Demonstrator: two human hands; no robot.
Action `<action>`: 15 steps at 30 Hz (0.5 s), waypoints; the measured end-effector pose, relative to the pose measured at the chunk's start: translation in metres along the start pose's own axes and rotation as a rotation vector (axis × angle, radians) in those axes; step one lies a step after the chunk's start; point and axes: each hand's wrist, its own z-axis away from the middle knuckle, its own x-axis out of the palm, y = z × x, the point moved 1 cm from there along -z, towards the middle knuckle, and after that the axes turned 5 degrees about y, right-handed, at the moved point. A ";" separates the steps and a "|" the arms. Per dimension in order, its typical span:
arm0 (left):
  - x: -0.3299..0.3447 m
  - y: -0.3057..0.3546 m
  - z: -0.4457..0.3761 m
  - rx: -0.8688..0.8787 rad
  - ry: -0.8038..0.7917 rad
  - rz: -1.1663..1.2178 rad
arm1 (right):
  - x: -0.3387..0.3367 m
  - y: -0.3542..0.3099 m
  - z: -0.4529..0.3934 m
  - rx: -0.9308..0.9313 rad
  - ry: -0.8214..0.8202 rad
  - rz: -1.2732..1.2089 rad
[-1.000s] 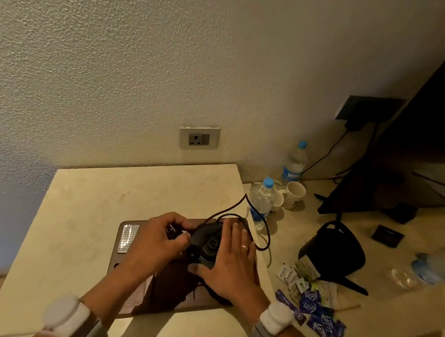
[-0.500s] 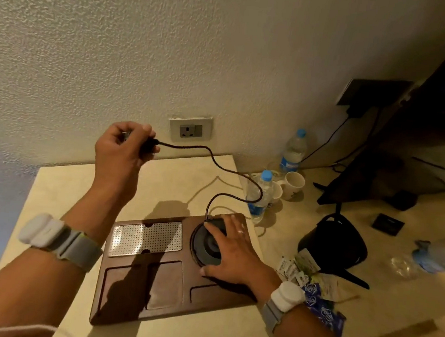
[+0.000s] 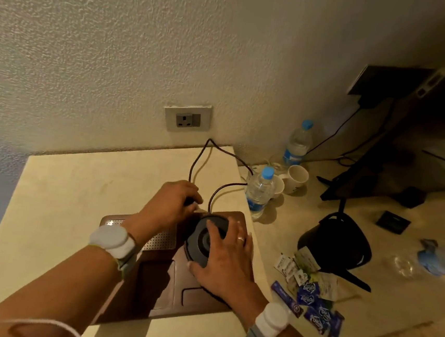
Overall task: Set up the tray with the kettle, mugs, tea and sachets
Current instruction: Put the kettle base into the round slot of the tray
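The right hand [image 3: 223, 260] rests flat, fingers spread, on the kettle base [image 3: 205, 238] seated in the tray [image 3: 198, 299]. The left hand [image 3: 170, 206] grips the power cord [image 3: 198, 158]. The kettle [image 3: 336, 243] stands apart on the counter [image 3: 58, 193].

The left hand [image 3: 170, 208] covers the plug end of the cord [image 3: 199, 160], so the plug itself cannot be made out. The right hand [image 3: 224, 261] hides the near side of the kettle base [image 3: 205, 236], and both forearms mask much of the tray [image 3: 166, 293]. The printing on the sachets [image 3: 310, 293] is too small to read. At the right edge, a blurred bottle [image 3: 443, 257] is cut off. The kettle [image 3: 335, 241] is too dark for detail.
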 end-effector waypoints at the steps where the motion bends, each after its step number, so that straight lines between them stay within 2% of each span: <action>1: 0.009 -0.001 -0.001 -0.003 -0.041 -0.042 | 0.002 0.001 0.002 0.020 0.006 0.001; 6: 0.040 0.001 -0.012 -0.101 -0.070 -0.031 | -0.002 0.003 0.000 0.047 0.024 -0.022; 10: 0.051 0.003 -0.029 -0.261 -0.104 0.055 | -0.005 0.003 -0.006 0.080 0.026 -0.038; 15: 0.061 -0.002 -0.038 -0.378 -0.130 0.089 | 0.011 0.014 0.005 -0.050 0.043 -0.025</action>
